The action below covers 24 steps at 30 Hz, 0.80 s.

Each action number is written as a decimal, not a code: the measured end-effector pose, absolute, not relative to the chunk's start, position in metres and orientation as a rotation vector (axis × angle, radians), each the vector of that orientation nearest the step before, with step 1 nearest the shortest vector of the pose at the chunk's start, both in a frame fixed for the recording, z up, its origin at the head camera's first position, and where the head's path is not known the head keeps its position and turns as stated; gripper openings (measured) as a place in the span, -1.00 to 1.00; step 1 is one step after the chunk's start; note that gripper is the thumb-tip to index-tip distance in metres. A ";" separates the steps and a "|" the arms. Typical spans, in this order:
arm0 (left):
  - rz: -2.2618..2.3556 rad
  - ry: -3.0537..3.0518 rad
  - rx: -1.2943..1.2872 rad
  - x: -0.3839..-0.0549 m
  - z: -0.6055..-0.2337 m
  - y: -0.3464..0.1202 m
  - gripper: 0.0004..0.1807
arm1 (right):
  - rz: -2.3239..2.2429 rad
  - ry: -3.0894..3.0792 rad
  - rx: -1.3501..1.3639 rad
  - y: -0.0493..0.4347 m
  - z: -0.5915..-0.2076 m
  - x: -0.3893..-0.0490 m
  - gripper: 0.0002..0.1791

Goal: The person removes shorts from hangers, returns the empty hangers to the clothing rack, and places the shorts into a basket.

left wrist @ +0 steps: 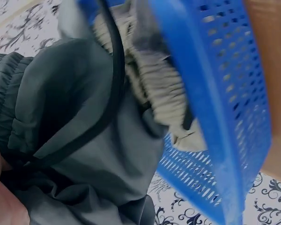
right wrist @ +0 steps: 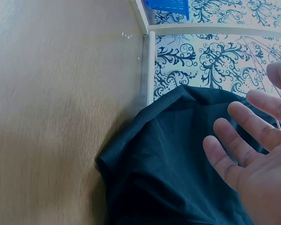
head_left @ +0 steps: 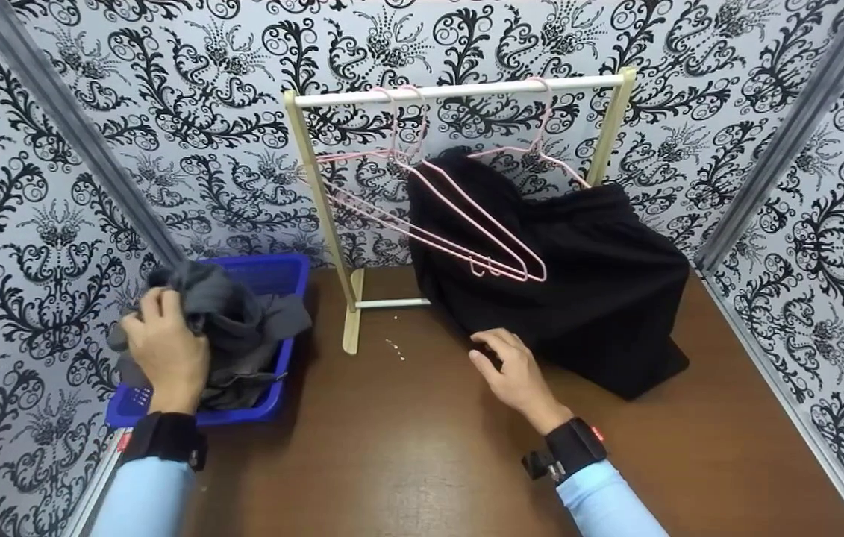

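Observation:
My left hand [head_left: 166, 350] grips dark grey pants [head_left: 220, 298] over the blue basket at the left. Up close in the left wrist view, the pants [left wrist: 93, 140] show a gathered elastic waistband and a dark drawstring [left wrist: 113, 93]. Fingertips are largely hidden by cloth there. My right hand [head_left: 515, 373] is held over the table in front of the black pants [head_left: 586, 283], fingers apart and holding nothing. Those black pants hang from a pink hanger [head_left: 563, 168] on the rack, their lower part spreading onto the table. In the right wrist view, relaxed fingers [right wrist: 232, 138] overlap the black cloth.
The blue basket [head_left: 295, 276] holds more clothes, including a light ribbed piece [left wrist: 161, 84]. A rack with a white rail [head_left: 466, 91] and wooden posts stands at the back. Two bare pink hangers [head_left: 466, 201] hang at its left. Patterned walls [head_left: 41, 224] enclose the brown table [head_left: 392, 447].

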<state>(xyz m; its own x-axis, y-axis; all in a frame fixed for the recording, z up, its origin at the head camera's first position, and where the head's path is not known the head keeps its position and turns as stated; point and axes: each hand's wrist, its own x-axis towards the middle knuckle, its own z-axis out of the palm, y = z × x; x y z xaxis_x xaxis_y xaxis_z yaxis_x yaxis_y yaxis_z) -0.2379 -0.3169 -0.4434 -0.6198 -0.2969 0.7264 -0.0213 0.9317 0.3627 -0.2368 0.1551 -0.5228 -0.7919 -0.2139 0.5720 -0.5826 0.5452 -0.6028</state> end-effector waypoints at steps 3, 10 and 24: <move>-0.344 -2.222 0.156 -0.241 -0.457 -0.313 -0.54 | 1.149 -2.348 0.644 0.155 -0.523 -0.236 -0.73; -0.250 -2.261 0.116 -0.244 -0.480 -0.302 -0.61 | 1.145 -2.339 0.653 0.155 -0.523 -0.237 -0.73; -0.297 -2.596 0.142 -0.237 -0.497 -0.287 -0.58 | 1.127 -2.314 0.675 0.152 -0.526 -0.237 -0.72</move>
<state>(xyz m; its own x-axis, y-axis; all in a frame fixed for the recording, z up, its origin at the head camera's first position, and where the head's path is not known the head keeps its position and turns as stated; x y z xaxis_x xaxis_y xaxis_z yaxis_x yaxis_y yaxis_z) -0.2371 -0.2871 -0.4970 -0.8601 -0.1569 0.4854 -0.0434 0.9706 0.2369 -0.2375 0.1522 -0.5258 -0.7651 -0.2204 0.6050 -0.6123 0.5399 -0.5777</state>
